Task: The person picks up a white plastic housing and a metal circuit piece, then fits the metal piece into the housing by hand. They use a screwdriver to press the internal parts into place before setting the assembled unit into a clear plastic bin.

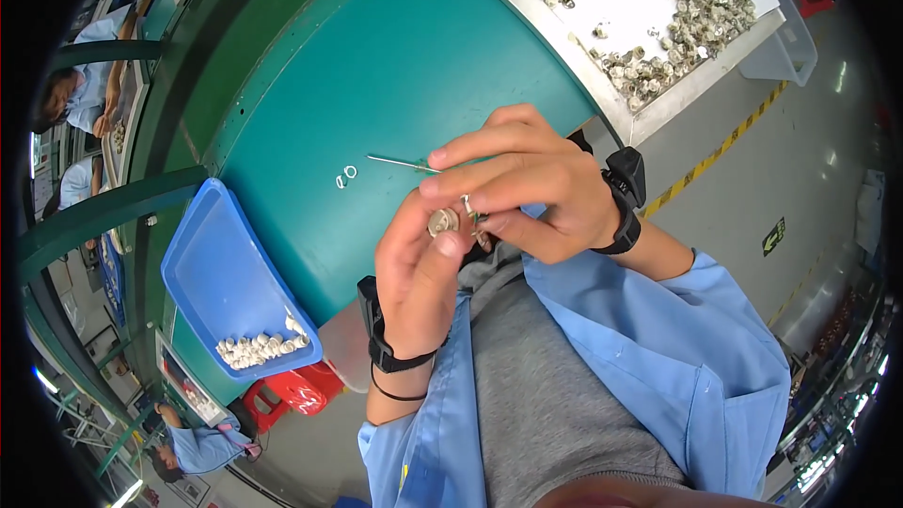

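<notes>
My left hand [419, 268] pinches a small round metal-and-cream part [443, 222] between thumb and fingers. Close against it, my right hand [531, 188] has its thumb and index finger together on a small part [479, 219], mostly hidden by the fingers. A tiny white piece [466, 203] shows between the two hands. A thin metal rod [400, 163] sticks out to the left from beneath my right fingers; whether the hand grips it or it lies on the table cannot be told. Two small white rings [346, 177] lie on the green tabletop [320, 85] beyond my left hand.
At left stands a blue bin [221, 254] with several white round parts [261, 350] at its near end. A metal-edged tray [616, 99] at far right carries a heap of small round parts [691, 0]. Red stools [306, 388] stand below; co-workers [202, 447] sit at left.
</notes>
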`<state>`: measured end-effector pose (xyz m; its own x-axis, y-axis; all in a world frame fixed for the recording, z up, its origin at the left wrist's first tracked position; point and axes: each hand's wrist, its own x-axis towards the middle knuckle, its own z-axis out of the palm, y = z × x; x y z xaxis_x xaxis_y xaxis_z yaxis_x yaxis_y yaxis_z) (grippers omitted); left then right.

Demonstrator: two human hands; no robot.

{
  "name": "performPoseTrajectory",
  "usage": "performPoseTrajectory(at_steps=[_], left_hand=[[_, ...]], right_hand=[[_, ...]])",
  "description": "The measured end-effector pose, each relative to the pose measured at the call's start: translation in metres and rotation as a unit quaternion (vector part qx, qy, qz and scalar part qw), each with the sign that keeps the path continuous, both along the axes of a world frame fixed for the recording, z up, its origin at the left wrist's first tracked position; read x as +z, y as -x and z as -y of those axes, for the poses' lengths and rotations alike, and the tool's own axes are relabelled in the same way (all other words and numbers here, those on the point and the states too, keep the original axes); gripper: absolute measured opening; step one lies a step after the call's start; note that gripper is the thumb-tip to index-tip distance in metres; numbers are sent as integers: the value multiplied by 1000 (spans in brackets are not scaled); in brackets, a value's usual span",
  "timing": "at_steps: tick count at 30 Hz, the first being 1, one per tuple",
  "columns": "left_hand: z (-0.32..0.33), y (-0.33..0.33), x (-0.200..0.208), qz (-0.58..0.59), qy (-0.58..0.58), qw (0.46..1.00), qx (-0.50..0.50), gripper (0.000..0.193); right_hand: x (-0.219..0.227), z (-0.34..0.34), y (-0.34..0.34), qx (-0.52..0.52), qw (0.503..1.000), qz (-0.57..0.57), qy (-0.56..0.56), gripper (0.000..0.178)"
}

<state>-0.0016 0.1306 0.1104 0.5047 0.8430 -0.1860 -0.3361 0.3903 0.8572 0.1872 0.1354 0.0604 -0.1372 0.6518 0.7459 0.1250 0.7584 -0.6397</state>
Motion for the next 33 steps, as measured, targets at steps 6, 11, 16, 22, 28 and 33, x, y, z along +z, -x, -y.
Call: performPoseTrajectory(at_steps=[6,11,16,22,28,33], left_hand=[[14,-6,8,-74,-82,994,28,29],[11,1,1,-147,-220,964,21,26],[14,3,0,-133,-223,966,3,21],[11,5,-5,-116,-195,974,-20,21],[10,5,-9,-110,-180,977,-32,22],[10,5,-9,-118,-205,971,-34,22]], right_hand=[[8,11,11,-70,996,-28,-52,25],[18,17,-5,-89,992,36,-86,20],[14,11,-16,-40,996,3,-75,18],[14,14,-23,-8,997,34,-63,15],[13,11,-24,1,998,50,-40,9],[21,14,-20,62,996,8,61,8]])
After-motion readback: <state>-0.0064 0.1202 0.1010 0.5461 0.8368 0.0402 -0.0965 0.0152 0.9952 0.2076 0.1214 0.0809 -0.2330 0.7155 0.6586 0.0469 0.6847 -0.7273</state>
